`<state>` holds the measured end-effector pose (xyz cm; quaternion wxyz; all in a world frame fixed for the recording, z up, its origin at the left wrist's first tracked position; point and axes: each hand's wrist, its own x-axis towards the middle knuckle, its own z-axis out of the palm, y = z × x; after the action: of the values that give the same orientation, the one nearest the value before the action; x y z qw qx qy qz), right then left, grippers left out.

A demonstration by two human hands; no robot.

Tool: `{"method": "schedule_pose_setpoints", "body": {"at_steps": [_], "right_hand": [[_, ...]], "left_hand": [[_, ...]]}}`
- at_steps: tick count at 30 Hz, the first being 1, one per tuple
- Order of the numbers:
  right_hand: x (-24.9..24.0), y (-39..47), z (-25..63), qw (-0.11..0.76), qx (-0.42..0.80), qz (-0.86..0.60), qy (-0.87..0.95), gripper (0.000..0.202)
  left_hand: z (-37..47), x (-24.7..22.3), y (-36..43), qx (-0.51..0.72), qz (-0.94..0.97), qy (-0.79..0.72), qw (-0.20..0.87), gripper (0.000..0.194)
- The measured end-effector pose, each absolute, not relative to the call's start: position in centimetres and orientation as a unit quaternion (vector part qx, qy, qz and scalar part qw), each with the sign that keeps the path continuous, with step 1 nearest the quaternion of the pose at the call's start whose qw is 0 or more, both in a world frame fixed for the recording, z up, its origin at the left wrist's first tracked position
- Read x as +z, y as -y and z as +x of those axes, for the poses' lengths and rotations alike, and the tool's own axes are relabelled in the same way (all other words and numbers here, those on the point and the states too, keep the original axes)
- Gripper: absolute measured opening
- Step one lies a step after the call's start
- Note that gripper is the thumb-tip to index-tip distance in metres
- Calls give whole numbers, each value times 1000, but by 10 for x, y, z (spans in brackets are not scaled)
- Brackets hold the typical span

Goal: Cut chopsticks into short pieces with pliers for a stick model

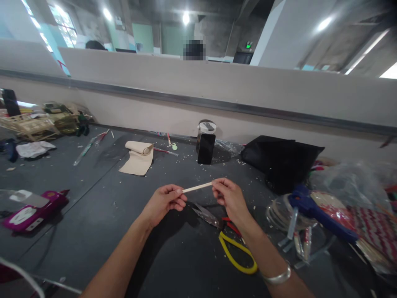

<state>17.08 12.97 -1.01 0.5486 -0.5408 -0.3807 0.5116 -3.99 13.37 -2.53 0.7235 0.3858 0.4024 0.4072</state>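
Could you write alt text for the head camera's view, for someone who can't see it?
Two bare hands, left and right, hold a thin pale stick between them over a dark table. Yellow-handled scissors lie below it; behind stand a black phone and a partly rolled tan sheet.

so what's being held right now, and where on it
A thin pale stick, held between both hands: the left hand pinches one end, the right hand the other.
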Motion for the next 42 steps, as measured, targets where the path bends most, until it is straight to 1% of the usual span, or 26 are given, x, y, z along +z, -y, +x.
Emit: {"method": "schedule_pose_setpoints", "body": {"at_steps": [3,6,9,12,14,19,22,27,31,36,39,42], "right_hand": [[-10,-130,169,543,515,-537,390,19],[-14,-130,167,529,478,-564,417,20],[-20,-132,167,490,414,-605,472,21],[-24,-134,167,457,387,-619,508,23],[-25,-134,166,457,390,-617,509,23],[-21,-131,163,494,387,-609,486,24],[-18,-129,161,511,378,-604,481,24],[-17,-127,159,519,378,-598,479,25],[-16,-127,158,517,412,-592,462,27],[-14,-125,157,539,501,-538,411,26],[-12,-125,158,556,508,-509,417,26],[-10,-126,159,576,512,-479,420,25]], "left_hand": [[-38,-27,-135,473,375,-434,669,24],[-34,-29,-135,516,386,-469,604,25],[-33,-33,-137,521,428,-502,541,23],[-35,-37,-139,509,459,-530,499,21],[-35,-37,-139,516,449,-526,506,24],[-34,-32,-138,569,375,-449,578,35],[-34,-31,-137,590,352,-434,582,33],[-33,-30,-137,607,355,-463,539,34],[-32,-30,-137,612,355,-486,513,34],[-36,-30,-138,594,323,-470,567,32],[-40,-30,-139,577,307,-464,598,30],[-42,-30,-139,572,302,-463,606,28]]}}
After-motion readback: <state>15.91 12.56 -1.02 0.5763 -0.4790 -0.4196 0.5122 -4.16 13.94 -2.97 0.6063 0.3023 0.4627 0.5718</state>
